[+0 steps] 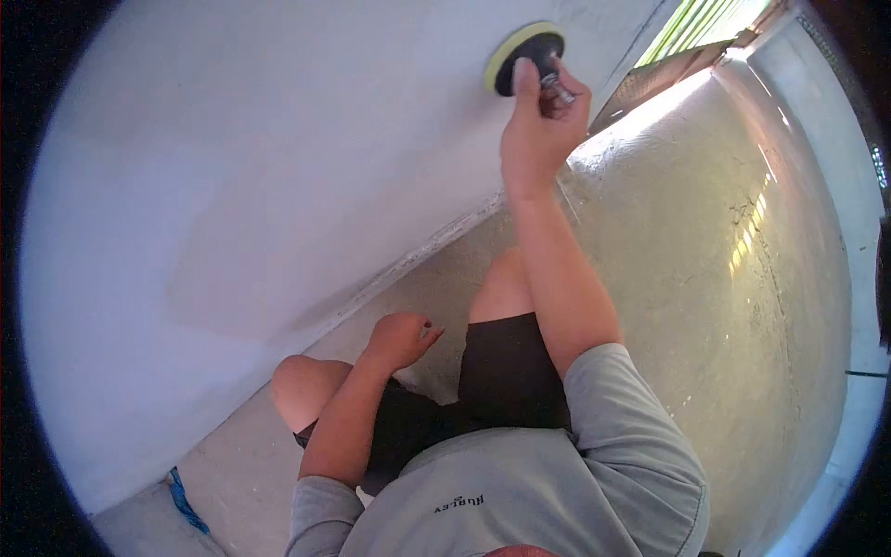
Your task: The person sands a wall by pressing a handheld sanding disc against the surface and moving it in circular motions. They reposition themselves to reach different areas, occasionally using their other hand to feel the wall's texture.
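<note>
At the top of the head view my right hand (548, 116) grips a round black sanding pad (531, 58) with a yellow-green rim and a metal shank. The pad's face lies against or very near the pale wall (278, 167); its contact is hidden. My left hand (404, 342) hangs over my lap near my left knee, its fingers loosely curled and apart, with nothing visible in them.
A blue cloth or cord (186, 501) lies on the floor at the lower left. The concrete floor (668, 278) extends to the right, meeting another pale wall (831, 186). A slatted opening (701, 32) lets in light at the upper right.
</note>
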A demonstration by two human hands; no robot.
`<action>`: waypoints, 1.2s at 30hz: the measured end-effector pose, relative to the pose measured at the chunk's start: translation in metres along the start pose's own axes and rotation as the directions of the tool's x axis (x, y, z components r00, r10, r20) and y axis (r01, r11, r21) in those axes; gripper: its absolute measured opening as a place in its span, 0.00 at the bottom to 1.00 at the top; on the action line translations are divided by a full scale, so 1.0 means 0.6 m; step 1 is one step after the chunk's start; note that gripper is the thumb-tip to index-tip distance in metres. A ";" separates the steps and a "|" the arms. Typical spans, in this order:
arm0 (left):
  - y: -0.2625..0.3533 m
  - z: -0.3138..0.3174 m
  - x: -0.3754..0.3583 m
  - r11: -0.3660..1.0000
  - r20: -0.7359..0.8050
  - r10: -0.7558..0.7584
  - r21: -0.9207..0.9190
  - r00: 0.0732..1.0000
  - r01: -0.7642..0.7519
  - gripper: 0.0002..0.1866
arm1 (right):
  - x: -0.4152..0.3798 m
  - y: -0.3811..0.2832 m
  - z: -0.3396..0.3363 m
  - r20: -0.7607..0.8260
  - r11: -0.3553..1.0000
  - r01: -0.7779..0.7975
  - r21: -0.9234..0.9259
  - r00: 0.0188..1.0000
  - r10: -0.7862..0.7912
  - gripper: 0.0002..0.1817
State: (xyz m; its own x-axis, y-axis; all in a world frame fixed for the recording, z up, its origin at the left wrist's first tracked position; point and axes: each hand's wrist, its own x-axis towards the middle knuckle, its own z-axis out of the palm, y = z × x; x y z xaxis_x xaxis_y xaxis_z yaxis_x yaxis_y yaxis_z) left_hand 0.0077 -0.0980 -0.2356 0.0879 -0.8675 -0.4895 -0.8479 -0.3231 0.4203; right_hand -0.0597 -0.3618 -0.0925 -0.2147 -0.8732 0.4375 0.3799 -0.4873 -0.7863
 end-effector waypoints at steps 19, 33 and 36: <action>-0.026 0.010 0.018 1.000 -0.058 0.014 0.026 0.998 -0.012 0.23 | -0.102 -0.001 0.012 0.573 0.789 0.612 -0.042 0.662 -0.483 0.27; -0.027 0.007 0.003 1.000 -0.069 -0.010 0.005 0.998 0.011 0.25 | -0.120 -0.011 0.006 0.485 0.943 0.320 -0.091 0.841 -0.238 0.21; -0.017 -0.013 -0.014 0.997 -0.079 -0.050 -0.063 0.996 0.045 0.25 | -0.053 0.015 -0.001 0.107 0.999 0.016 -0.046 0.994 -0.011 0.21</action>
State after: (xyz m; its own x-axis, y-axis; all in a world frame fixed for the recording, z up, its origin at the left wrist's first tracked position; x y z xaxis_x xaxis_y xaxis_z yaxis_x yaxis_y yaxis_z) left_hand 0.0196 -0.0902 -0.2300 0.1712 -0.8777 -0.4475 -0.8083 -0.3848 0.4456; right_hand -0.0502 -0.3386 -0.1136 -0.1209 -0.8632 0.4902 0.3348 -0.5003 -0.7985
